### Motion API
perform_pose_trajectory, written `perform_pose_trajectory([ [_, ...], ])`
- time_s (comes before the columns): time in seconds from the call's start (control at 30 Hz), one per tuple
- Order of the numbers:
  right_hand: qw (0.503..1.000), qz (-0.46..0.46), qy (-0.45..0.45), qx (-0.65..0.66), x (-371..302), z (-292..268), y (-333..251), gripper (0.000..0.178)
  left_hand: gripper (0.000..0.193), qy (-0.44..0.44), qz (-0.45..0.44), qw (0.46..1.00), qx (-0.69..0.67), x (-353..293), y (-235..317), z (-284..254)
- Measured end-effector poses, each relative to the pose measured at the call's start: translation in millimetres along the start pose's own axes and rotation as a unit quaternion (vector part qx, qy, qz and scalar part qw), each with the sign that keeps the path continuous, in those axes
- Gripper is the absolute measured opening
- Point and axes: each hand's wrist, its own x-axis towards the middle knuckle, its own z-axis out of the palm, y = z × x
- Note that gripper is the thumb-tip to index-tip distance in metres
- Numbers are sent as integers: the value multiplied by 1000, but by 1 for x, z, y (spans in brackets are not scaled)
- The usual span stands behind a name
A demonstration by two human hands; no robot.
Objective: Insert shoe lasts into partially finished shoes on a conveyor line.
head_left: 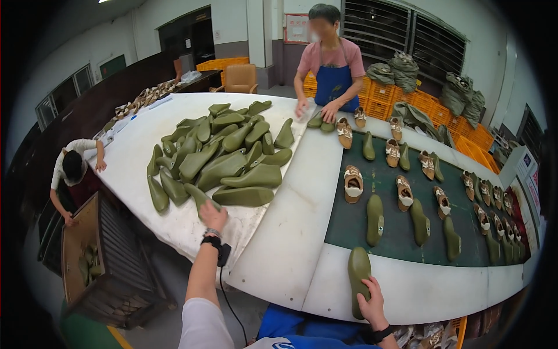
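Observation:
My left hand [213,216] reaches to the near edge of a heap of shoe lasts. Its fingers close on the end of one green shoe last [197,196]. At the front edge of the white table, my right hand [373,303] grips another green shoe last [359,269], which points away from me. Several more green lasts [224,163] lie piled on the white tabletop to the left. On the dark green belt [354,232], rows of tan lace-up shoes [405,193] alternate with green lasts [375,218].
Across the table a person in a blue apron [334,87] handles green lasts. At the far left another person [74,168] bends beside a large open bin [110,256] containing lasts. Orange crates [381,99] and tied sacks [404,70] stand behind. A black cable [232,311] hangs from my left wrist.

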Motion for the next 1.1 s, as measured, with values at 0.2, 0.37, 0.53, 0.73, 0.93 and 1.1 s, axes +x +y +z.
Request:
perform_pose_trajectory([
  [0.2,999,4,24,-23,1,1,9,43,114,-146,-195,960,-138,52,-31,4],
  [0.37,1000,5,-3,-18,2,-2,9,42,120,-186,-258,940,-127,49,-12,-7],
  [0.53,1000,3,-6,-8,6,8,9,42,101,-168,-192,961,-109,28,-29,-15],
  [0.73,1000,0,6,20,7,20,13,43,90,-236,-45,954,-181,-50,-26,-33],
  [0.93,997,-4,25,79,7,35,15,42,107,-269,171,948,-16,-147,36,-69],
  [1.1,998,-35,12,43,15,41,14,43,96,-277,288,915,-49,-226,102,-70],
])
